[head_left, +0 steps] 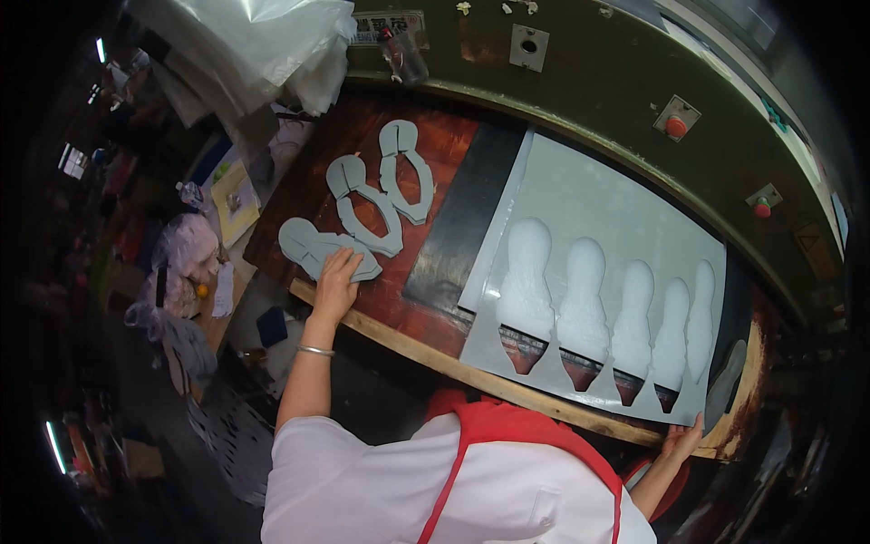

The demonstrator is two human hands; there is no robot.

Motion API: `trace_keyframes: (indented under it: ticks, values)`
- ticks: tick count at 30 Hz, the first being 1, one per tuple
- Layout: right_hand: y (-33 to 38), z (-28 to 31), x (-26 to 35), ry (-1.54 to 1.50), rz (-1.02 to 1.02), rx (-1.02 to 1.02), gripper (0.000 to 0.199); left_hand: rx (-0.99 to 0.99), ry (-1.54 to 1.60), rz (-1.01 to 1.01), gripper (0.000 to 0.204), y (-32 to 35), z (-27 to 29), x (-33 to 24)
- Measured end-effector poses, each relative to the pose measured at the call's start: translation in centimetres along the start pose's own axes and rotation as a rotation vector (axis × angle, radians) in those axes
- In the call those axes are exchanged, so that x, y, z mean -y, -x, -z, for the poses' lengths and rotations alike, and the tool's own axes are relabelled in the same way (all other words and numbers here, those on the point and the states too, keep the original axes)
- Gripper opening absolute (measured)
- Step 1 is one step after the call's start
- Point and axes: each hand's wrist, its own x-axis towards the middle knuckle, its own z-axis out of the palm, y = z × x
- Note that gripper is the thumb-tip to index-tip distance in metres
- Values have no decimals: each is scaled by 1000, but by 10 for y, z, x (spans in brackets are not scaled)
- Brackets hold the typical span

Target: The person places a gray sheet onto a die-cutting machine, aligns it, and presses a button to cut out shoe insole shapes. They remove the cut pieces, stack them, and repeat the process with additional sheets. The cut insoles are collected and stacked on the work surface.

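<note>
Three grey cutouts (308, 245) lie on the worktop (451, 150), your left grip (337, 283) over the nearest, your right grip (680, 442) at the pale sheet (625, 199), both closures unclear; you're apparently arranging pieces, which next calls for steady alignment.

Three flat sole-shaped pieces (345, 174) are plain grey against a glossy flat board (444, 150) mottled reddish brown. The broad smooth sheet (634, 208) is pale greenish grey; its row of five sole-like shapes (585, 272) shows milky bluish white — black and rusty red towards the lower ends. The long wooden rail (390, 337) is tan, the curved machine housing (589, 68) dark olive, its round buttons (676, 126) red — and the slim metal bangle (316, 350) silver.
</note>
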Motion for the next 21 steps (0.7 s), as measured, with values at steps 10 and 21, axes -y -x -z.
trace_keyframes:
  ticks: [10, 21]
  values:
    - [-33, 12, 50, 358, 294, 447, 29, -32, 446, 14, 49, 37, -36, -205]
    - [46, 73, 110, 808, 151, 648, 51, 447, 1274, 187, 16, 30, -12, -169]
